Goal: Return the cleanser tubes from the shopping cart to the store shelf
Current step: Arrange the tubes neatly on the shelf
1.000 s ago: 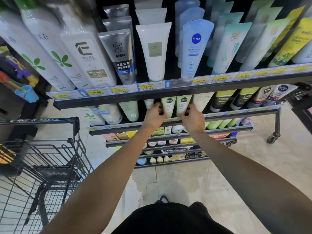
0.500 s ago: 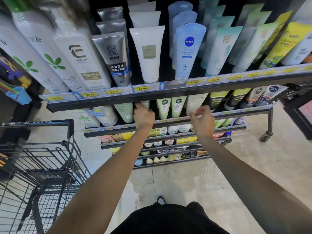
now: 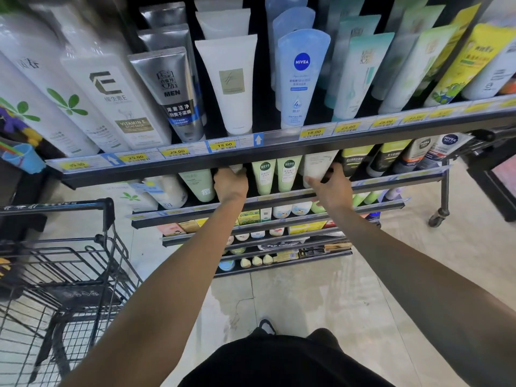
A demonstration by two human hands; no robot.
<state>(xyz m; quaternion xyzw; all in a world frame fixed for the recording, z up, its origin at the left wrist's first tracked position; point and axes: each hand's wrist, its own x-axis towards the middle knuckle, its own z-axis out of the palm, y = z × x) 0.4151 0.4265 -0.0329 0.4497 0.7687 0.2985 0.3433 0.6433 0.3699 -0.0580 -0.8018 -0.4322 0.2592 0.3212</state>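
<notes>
Head view: both hands reach under the top rail [image 3: 279,152] to the second shelf [image 3: 391,181]. The left hand [image 3: 230,184] curls its fingers round a pale tube [image 3: 236,169], mostly hidden by the rail; the right hand [image 3: 331,185] pinches the lower end of a white tube [image 3: 317,166], thumb left, fingers right. Two green tubes [image 3: 276,174] stand between the hands; the cart [image 3: 69,275] is lower left.

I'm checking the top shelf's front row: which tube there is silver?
The MEN tube, second left of the blue Nivea tube. It alone is metallic silver with a dark blue band; its front-row neighbours are white, blue, green or yellow.
</notes>
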